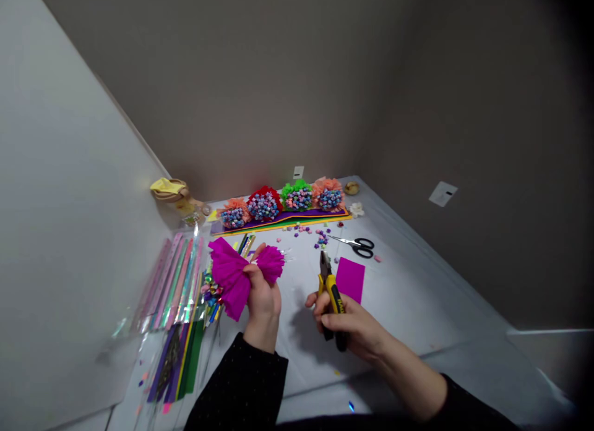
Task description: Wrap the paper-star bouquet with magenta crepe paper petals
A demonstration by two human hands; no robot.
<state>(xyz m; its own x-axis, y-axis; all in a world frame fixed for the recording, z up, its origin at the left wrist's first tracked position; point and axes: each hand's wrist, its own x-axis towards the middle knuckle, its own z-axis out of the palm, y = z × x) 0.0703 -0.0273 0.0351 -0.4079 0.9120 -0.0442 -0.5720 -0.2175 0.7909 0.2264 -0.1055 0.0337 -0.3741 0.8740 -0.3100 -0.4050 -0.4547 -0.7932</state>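
My left hand (pixel 263 298) pinches a magenta crepe paper bunch (pixel 232 273) at its narrow waist, so the paper fans out on both sides like a bow. Thin clear strands stick out at its right end. In my right hand (pixel 355 326) is a pair of pliers (pixel 333 289) with yellow and black handles, jaws pointing up and away from me. The pliers are apart from the paper. Flat on the table behind them lies a magenta paper rectangle (pixel 350 277). Black-handled scissors (pixel 359 245) rest farther back.
Crepe paper bunches filled with small stars, such as a red one (pixel 264 203) and a green one (pixel 298 197), line the back on coloured sheets (pixel 278 222). Loose paper stars (pixel 321 238) lie mid-table. Packs of paper strips (pixel 174 276) are at left, below a yellow-topped basket (pixel 169 188).
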